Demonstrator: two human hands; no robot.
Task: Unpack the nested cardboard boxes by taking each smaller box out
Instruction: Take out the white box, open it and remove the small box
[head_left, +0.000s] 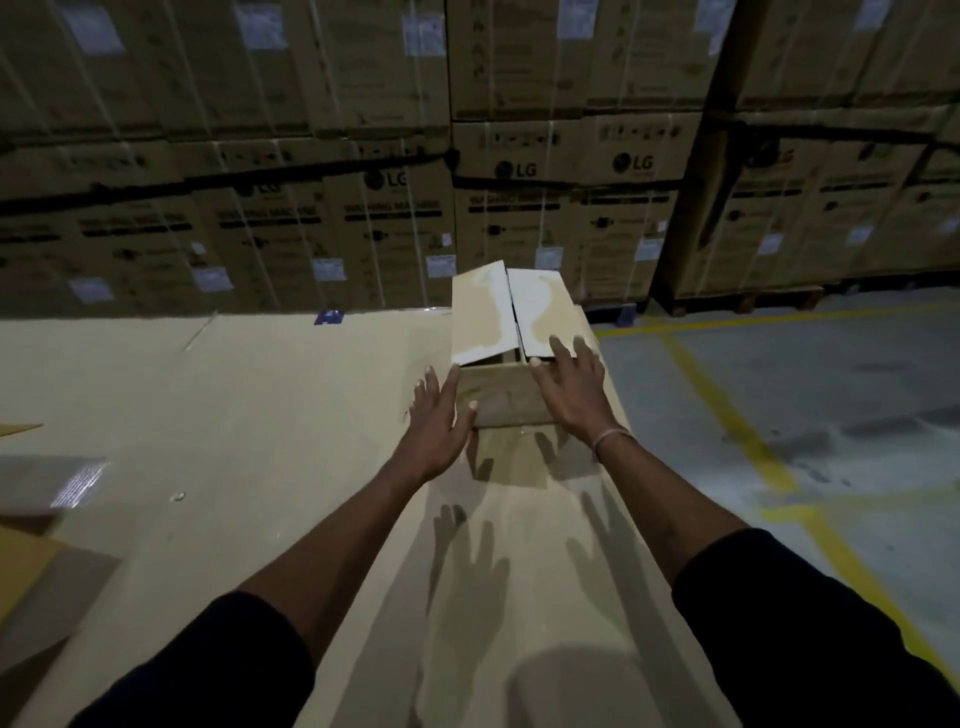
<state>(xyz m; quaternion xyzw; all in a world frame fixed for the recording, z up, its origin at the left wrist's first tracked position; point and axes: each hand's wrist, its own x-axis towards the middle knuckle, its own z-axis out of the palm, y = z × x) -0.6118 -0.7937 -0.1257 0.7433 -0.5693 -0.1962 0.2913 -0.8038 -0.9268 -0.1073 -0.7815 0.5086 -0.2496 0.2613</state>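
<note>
Both hands, left (435, 427) and right (570, 391), lie flat and unclenched on the box (511, 358), flaps open, nothing out yet.

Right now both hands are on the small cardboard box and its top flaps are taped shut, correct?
Not quite. Head view: the left hand and right hand are on the small cardboard box, but its top flaps are loose, with a gap between them.
</note>
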